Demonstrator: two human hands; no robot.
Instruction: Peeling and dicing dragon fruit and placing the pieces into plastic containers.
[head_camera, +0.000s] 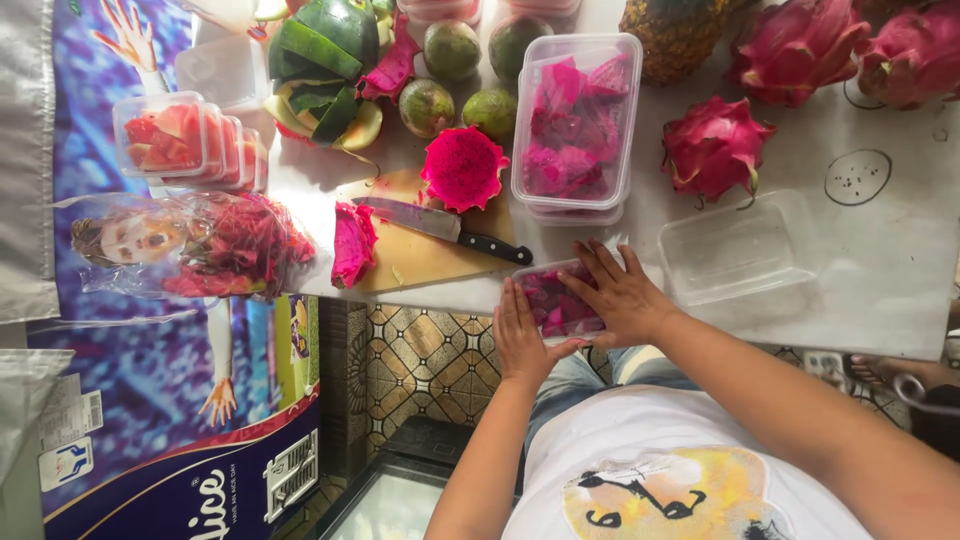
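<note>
Bright, even daylight with soft shadows, mild glare on the white table (880, 290), and slight wide-angle bending at the edges.
</note>
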